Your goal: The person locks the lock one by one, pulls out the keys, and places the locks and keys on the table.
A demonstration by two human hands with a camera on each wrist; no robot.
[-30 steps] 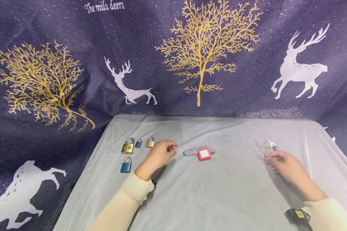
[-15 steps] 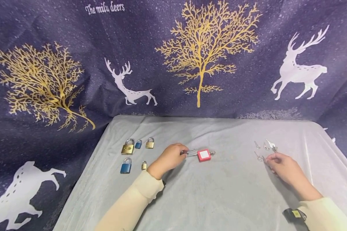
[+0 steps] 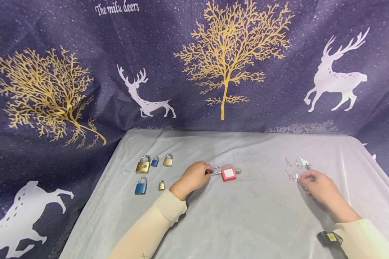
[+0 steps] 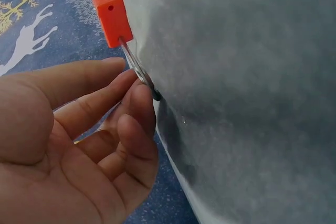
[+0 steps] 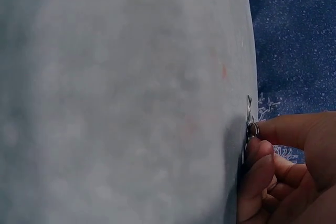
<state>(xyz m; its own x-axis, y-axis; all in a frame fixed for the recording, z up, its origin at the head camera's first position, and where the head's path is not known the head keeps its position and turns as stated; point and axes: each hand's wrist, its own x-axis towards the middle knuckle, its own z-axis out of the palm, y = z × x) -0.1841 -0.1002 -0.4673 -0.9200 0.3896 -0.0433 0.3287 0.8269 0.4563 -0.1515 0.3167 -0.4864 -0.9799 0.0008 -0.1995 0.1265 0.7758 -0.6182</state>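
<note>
A red padlock (image 3: 228, 173) with a white label lies at mid-table, its long shackle swung open toward the left. My left hand (image 3: 196, 175) holds the curved end of that shackle in its fingertips; the left wrist view shows the shackle (image 4: 137, 66) running from the red body (image 4: 111, 17) to my fingers. Farther right, my right hand (image 3: 319, 185) pinches a small key (image 5: 253, 128) with a ring between thumb and fingers, close over the cloth. Much of this key is hidden by the fingers. Several small keys (image 3: 298, 163) lie just beyond that hand.
On the left lie a large brass padlock (image 3: 143, 166), a small blue padlock (image 3: 155, 162), a medium brass padlock (image 3: 168, 161), a larger blue padlock (image 3: 141, 187) and a tiny brass padlock (image 3: 161, 186). Grey cloth (image 3: 253, 216) covers the table; a patterned curtain (image 3: 194, 72) hangs behind.
My left hand has moved right, from beside the brass padlocks to the red padlock's shackle, uncovering the tiny brass padlock. My right hand has stayed near the keys, shifting slightly.
</note>
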